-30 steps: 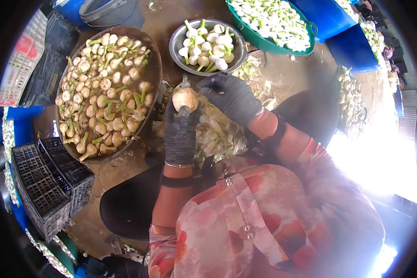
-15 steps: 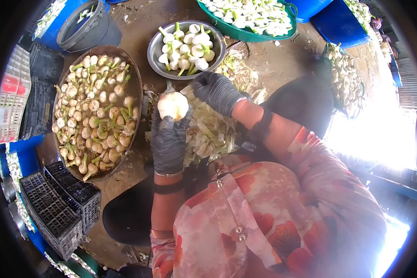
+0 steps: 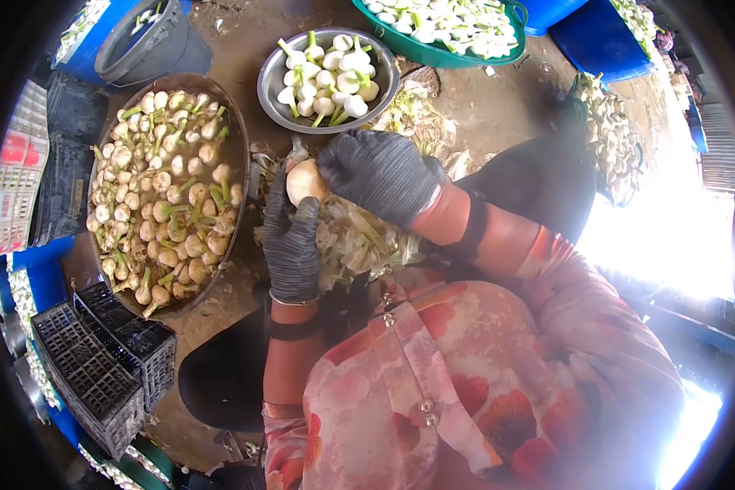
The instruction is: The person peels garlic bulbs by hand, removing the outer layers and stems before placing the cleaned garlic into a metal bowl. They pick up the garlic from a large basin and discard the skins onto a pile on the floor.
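Observation:
A pale garlic bulb (image 3: 305,182) is gripped between the thumb and fingers of my left hand (image 3: 292,249), which wears a dark glove. Also gloved, my right hand (image 3: 384,173) presses its curled fingers against the right side of the bulb; its fingertips are partly hidden. Just beyond both hands is a metal bowl (image 3: 271,110) of white peeled garlic bulbs (image 3: 328,75) with short green stems. A heap of stripped garlic skins (image 3: 363,241) lies beneath my hands, on the near side.
To the left stands a wide round tub (image 3: 241,139) of unpeeled garlic bulbs (image 3: 159,204). A green basin (image 3: 433,55) of white bulbs is at the back. Black crates (image 3: 98,384), a grey bucket (image 3: 167,51) and a blue container (image 3: 600,41) stand around. More garlic (image 3: 608,139) is piled at right.
My right hand has moved left onto the bulb, its fingers now touching it. The bulb has turned in my left hand, and its browner side shows.

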Demonstrator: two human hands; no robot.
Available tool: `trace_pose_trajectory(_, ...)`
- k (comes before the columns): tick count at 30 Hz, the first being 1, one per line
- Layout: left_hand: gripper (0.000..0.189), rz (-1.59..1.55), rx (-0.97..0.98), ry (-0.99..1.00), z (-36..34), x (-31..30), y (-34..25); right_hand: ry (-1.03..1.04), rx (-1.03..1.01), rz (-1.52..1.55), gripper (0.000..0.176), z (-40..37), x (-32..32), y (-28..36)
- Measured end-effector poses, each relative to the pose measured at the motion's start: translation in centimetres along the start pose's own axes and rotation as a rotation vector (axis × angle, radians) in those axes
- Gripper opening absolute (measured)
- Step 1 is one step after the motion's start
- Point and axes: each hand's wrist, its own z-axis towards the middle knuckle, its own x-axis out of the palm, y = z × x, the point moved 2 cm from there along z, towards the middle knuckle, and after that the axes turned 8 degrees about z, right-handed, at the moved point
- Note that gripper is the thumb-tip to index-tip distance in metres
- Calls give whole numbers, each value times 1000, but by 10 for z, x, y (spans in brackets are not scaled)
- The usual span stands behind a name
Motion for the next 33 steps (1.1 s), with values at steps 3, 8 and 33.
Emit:
trace_pose_trajectory(3,50,40,60,40,0,-2,-7,-22,48,112,14,3,1,-4)
trace_pose_trajectory(8,51,-254,-123,52,2,-7,2,-103,326,498,22,6,11,-44)
trace_pose_trajectory(33,13,-960,-433,205,-18,-3,-4,169,5,209,23,-15,-11,24)
